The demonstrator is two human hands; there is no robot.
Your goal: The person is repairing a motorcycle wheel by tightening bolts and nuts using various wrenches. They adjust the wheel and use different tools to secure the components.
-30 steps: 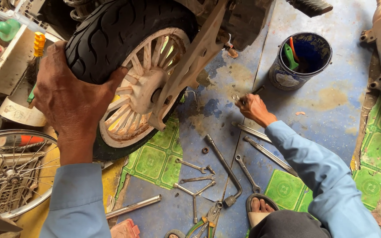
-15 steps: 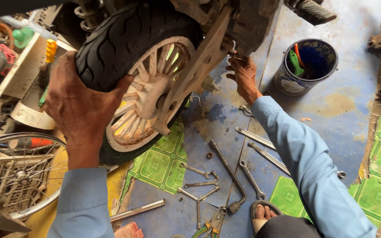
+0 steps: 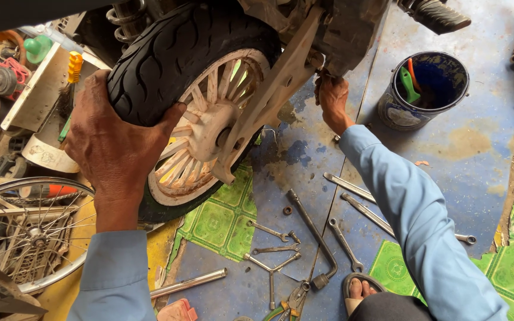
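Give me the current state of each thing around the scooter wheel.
Left hand: gripping the tyre tread.
Right hand: up under the swingarm end.
Rear wheel: mounted, raised off the floor.
Bucket: upright, open, tools standing inside.
Wrenches: lying loose on the floor.
Bicycle wheel: lying detached at left.

Wrenches (image 3: 352, 205) and a bucket (image 3: 423, 89) crowd the floor (image 3: 465, 154) beside the wheel (image 3: 197, 107), leaving bare patches between.

Person's wearing a light blue long-sleeved shirt (image 3: 423, 238), dark trousers (image 3: 388, 308), and a sandal (image 3: 361, 286) showing toes.
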